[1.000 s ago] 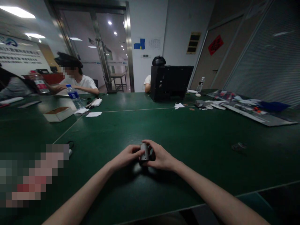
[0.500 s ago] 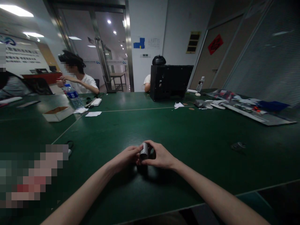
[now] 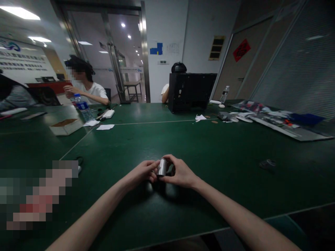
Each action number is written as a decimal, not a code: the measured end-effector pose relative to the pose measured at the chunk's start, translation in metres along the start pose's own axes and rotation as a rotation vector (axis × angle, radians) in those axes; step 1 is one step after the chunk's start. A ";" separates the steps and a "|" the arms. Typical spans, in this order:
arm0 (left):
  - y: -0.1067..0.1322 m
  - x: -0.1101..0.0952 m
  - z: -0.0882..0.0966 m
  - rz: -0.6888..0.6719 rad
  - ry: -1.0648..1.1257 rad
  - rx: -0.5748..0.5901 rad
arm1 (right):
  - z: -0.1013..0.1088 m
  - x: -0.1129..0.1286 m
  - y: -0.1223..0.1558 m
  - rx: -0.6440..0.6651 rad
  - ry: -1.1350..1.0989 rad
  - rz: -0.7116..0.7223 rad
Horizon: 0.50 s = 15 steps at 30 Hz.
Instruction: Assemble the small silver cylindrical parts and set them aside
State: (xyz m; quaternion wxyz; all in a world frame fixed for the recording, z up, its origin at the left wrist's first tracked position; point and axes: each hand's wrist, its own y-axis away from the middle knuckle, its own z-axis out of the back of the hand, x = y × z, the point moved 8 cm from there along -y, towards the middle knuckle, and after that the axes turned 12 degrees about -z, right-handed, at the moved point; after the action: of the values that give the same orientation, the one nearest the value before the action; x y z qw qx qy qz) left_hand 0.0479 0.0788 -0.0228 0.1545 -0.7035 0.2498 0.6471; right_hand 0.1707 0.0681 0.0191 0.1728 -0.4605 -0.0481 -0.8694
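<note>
A short, shiny metal cylinder [image 3: 162, 167] is held just above the green table, close to upright, with its bright side towards me. My left hand [image 3: 146, 171] closes on its left side, thumb near the upper part and fingers curled behind and below. On the other side, my right hand [image 3: 180, 172] grips it between the fingers at the top and the thumb at the bottom. The inside of the cylinder is out of sight. Off to the right on the table lies a small dark grey part [image 3: 267, 164], too blurred to name.
The green table [image 3: 125, 146] has a shallow box [image 3: 66, 128], a water bottle [image 3: 83, 107] and paper scraps at the left. A black case [image 3: 192, 92] stands at the back. A cluttered board [image 3: 290, 129] lies at the right. Co-workers [image 3: 90, 91] sit across from me.
The cylinder has tipped in my fingers: its dark lower end showed before, and now mostly its bright side does. Both hands stay in nearly the same place.
</note>
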 end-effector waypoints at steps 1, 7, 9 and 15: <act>0.000 -0.001 0.001 -0.012 -0.023 0.005 | 0.000 0.001 0.000 -0.008 0.006 0.013; -0.001 -0.009 -0.005 -0.088 -0.180 0.077 | 0.000 0.005 0.003 -0.015 0.033 0.057; -0.001 -0.011 -0.007 -0.090 -0.180 0.085 | 0.000 0.006 0.003 -0.017 0.039 0.072; 0.000 -0.014 -0.009 -0.140 -0.064 0.100 | 0.000 0.010 0.004 -0.001 0.044 0.129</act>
State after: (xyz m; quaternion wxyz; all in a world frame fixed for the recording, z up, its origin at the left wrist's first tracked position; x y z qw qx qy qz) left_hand 0.0551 0.0756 -0.0083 0.2421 -0.6897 0.2271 0.6435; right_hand 0.1667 0.0614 0.0269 0.2293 -0.4434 -0.0140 -0.8664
